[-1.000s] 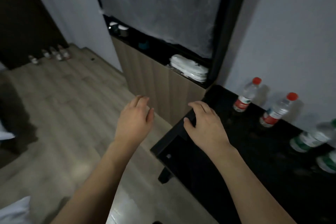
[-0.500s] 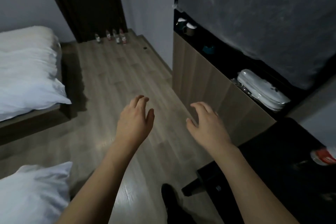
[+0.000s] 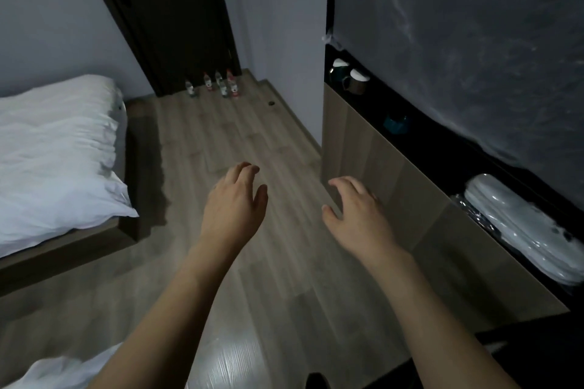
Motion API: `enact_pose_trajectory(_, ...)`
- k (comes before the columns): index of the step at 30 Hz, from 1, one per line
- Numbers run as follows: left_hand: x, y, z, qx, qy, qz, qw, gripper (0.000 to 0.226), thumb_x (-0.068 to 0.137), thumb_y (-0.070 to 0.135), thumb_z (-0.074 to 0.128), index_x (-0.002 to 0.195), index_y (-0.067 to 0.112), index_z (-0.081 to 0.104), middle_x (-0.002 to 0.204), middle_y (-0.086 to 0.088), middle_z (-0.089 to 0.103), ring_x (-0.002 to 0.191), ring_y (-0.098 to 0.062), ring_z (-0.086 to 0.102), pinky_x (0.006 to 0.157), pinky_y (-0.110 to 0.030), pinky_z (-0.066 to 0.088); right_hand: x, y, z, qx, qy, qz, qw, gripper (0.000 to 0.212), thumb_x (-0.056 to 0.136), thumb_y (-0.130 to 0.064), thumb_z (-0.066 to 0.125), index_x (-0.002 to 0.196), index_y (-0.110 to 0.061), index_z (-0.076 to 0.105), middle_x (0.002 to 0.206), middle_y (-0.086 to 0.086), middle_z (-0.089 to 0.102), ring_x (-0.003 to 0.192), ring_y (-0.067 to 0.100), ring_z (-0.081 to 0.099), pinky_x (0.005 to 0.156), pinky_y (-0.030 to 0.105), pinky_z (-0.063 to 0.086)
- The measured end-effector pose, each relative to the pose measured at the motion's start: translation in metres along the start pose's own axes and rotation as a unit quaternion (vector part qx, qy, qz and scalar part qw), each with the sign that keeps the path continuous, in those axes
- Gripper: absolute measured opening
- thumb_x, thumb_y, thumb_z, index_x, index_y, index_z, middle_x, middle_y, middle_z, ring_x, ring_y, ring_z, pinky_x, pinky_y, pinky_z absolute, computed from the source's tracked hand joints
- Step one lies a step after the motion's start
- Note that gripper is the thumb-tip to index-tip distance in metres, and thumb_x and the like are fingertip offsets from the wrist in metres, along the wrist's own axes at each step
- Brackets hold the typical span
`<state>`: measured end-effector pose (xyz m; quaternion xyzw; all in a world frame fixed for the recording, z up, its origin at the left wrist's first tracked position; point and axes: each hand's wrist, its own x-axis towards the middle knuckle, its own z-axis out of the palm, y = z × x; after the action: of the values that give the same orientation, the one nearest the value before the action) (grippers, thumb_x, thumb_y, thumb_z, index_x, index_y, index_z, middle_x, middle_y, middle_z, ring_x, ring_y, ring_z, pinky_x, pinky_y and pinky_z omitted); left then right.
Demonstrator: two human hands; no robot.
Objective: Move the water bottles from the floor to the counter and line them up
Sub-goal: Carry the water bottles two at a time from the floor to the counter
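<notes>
Both hands are empty. The left hand [image 3: 235, 205] and right hand [image 3: 355, 215] are held out in front of the person at about the same height, palms down, fingers loosely curled, gripping nothing.

The bottles [image 3: 216, 85] stand on the floor [image 3: 252, 142] straight ahead of the hands and well apart from them, at the foot of the dark door [image 3: 170, 25]. At least four are visible, upright in a loose cluster, so each long axis is vertical. They are too small in view to tell caps or labels reliably.

Bearing: the cluster lies ahead and slightly to the left of the left hand, and further left of the right hand. Judged from this, the left hand is marginally the nearer; neither is within reach. The bed [image 3: 57, 151] lies off to the left of the left hand, a wooden cabinet [image 3: 379, 174] just right of the right hand.

Judgement: a walk across the floor comes before any grasp. Upright bottles suit a side grip around the body, one per hand.
</notes>
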<state>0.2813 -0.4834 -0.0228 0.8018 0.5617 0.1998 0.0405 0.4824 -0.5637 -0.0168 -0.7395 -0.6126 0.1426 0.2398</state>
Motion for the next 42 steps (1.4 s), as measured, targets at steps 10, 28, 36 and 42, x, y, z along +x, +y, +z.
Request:
enact_pose_trajectory(10,0.123,-0.084,0.026,-0.012,-0.002,-0.008,1.000,0.041,0.100,0.034,0.049,0.135,0.013,0.053,0.137,-0.002,0.053,0.117,-0.023,0.057,0.100,-0.041,0.047,0.134,-0.042,0.051,-0.007,-0.006,-0.014,1.000,0.047,0.089,-0.027,0.058,0.134,-0.014,0.050,0.137,0.000,0.049,0.121,0.022,0.048,0.102,0.034,0.035)
enact_pose_trajectory(28,0.365,-0.297,0.046,-0.017,0.012,-0.053,0.998,0.041,0.097,0.038,0.051,0.132,0.017,0.054,0.134,0.001,0.055,0.115,-0.020,0.059,0.098,-0.038,0.050,0.421,-0.177,0.156,-0.026,-0.020,-0.045,0.998,0.048,0.089,-0.027,0.059,0.134,-0.013,0.050,0.139,0.003,0.047,0.124,0.023,0.048,0.104,0.035,0.037)
enact_pose_trajectory(36,0.494,-0.358,0.071,0.004,0.001,-0.071,0.997,0.042,0.098,0.036,0.051,0.135,0.017,0.053,0.137,0.000,0.054,0.116,-0.020,0.059,0.099,-0.039,0.049,0.579,-0.189,0.198,-0.018,-0.028,-0.073,0.997,0.047,0.089,-0.026,0.059,0.133,-0.011,0.051,0.137,0.005,0.050,0.122,0.023,0.050,0.103,0.035,0.038)
enact_pose_trajectory(42,0.601,-0.391,0.066,0.017,0.005,-0.066,0.998,0.042,0.099,0.034,0.050,0.136,0.015,0.052,0.140,-0.003,0.053,0.119,-0.022,0.057,0.101,-0.041,0.048,0.694,-0.206,0.205,-0.011,-0.028,-0.081,0.996,0.047,0.089,-0.026,0.059,0.133,-0.011,0.051,0.137,0.004,0.050,0.121,0.023,0.050,0.102,0.033,0.038)
